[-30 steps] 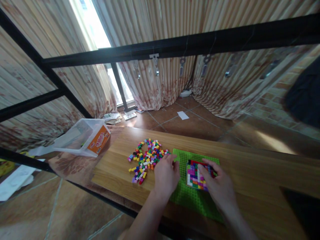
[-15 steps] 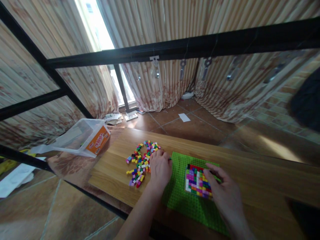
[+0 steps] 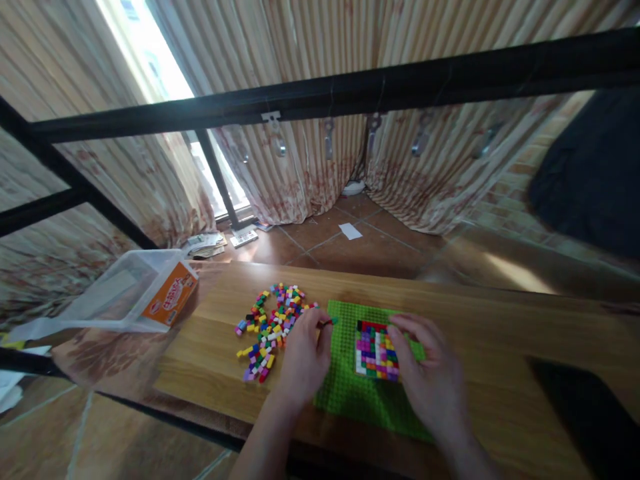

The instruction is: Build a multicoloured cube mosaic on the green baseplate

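Note:
A green baseplate (image 3: 345,393) lies on the wooden tabletop, bearing a block of small multicoloured toy bricks (image 3: 373,353) in tight rows. My left hand (image 3: 306,353) hovers near the plate's left edge, its thumb and fingertips pinched on a small green toy brick (image 3: 335,321). My right hand (image 3: 430,373) is over the right side of the brick block, thumb and fingers drawn together at its upper right. Whatever those fingertips grip is hidden. Left of my left hand, a heap of loose toy bricks (image 3: 275,327) is spread out.
A clear plastic bin (image 3: 120,313) with an orange label stands at the table's left end. On the right lies a dark flat object (image 3: 580,407). A black metal rail (image 3: 300,93) with hanging hooks crosses beyond the table, before striped curtains (image 3: 310,180). Papers (image 3: 350,231) lie on the tiled floor.
The whole view has shifted, so the table and bricks sit further left. My left hand has drawn slightly back from the heap, and the green brick in it shows more clearly. My right hand stays at the block.

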